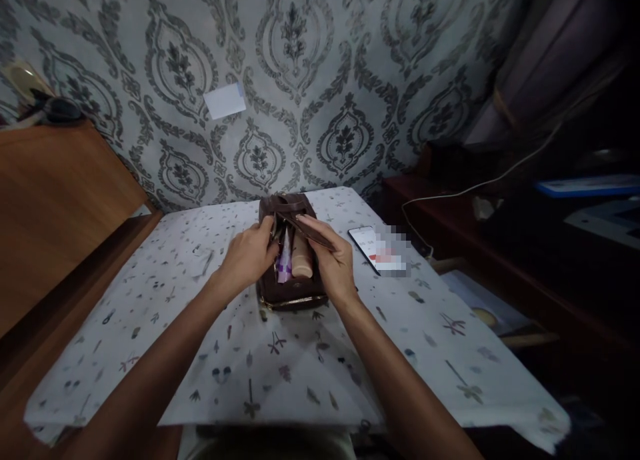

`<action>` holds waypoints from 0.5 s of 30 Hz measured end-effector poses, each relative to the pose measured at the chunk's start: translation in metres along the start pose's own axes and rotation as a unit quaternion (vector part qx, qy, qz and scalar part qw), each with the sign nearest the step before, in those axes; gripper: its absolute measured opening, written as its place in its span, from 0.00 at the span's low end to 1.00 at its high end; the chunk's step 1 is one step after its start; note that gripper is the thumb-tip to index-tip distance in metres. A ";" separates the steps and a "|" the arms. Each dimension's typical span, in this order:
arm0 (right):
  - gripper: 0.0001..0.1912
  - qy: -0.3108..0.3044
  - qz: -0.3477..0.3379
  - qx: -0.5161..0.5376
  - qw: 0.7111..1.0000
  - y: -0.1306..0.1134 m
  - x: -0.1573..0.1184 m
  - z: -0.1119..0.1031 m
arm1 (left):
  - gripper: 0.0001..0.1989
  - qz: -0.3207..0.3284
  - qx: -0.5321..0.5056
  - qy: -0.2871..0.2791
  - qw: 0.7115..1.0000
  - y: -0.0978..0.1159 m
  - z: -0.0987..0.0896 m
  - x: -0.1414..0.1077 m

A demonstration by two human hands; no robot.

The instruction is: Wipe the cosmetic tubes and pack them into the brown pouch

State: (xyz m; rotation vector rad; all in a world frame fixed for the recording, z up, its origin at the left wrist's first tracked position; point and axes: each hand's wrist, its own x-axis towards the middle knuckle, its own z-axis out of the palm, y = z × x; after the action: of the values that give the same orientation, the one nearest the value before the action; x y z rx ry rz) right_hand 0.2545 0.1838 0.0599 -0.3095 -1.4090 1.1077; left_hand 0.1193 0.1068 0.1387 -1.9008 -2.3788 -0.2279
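Observation:
A dark brown bag (295,292) with a gold zip lies on the table, its top parted. Out of its opening show a beige tube (301,257) and, beside it, a slim white and purple tube (285,267). My left hand (250,248) is closed on the bag's left edge, its fingertips partly hidden at the opening. On the other side my right hand (333,255) grips the right flap, fingers laid along it and thumb underneath. Both tubes rest between my hands, apart from the right fingers. The rest of the bag's contents is hidden.
A phone (370,247) lies to the right of the bag on the patterned white tablecloth (280,373). A wooden panel (60,207) stands at the left. Patterned wallpaper is behind, with a white card (225,101) on it. A cable (465,192) trails down at the right.

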 end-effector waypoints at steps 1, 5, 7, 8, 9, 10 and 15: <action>0.14 0.000 0.002 -0.005 1.000 -0.001 0.000 0.000 | 0.21 0.002 0.003 0.006 1.000 -0.001 0.001 0.001; 0.14 0.001 0.008 -0.013 1.000 -0.003 0.000 -0.001 | 0.21 0.016 0.008 0.010 1.000 -0.002 0.000 0.002; 0.14 -0.002 0.007 -0.014 1.000 -0.004 0.000 -0.001 | 0.22 0.025 0.006 0.012 1.000 -0.002 -0.001 0.003; 0.14 -0.004 0.004 -0.016 1.000 -0.004 0.000 -0.001 | 0.22 0.026 0.008 0.013 1.000 -0.002 -0.002 0.003; 0.14 -0.007 0.001 -0.019 1.000 -0.004 0.000 0.000 | 0.23 0.025 0.013 0.012 1.000 -0.001 -0.002 0.004; 0.14 -0.010 -0.001 -0.022 1.000 -0.004 0.000 0.000 | 0.22 0.023 0.019 0.009 1.000 -0.001 -0.001 0.004; 0.13 -0.025 -0.009 -0.054 0.998 -0.004 -0.002 -0.002 | 0.21 0.006 0.009 0.015 1.000 0.001 0.003 0.000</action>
State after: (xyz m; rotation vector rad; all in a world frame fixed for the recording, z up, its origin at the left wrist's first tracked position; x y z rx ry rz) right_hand 0.2584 0.1817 0.0611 -0.3484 -1.5159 1.0328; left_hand 0.1199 0.1076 0.1355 -1.8893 -2.3421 -0.2306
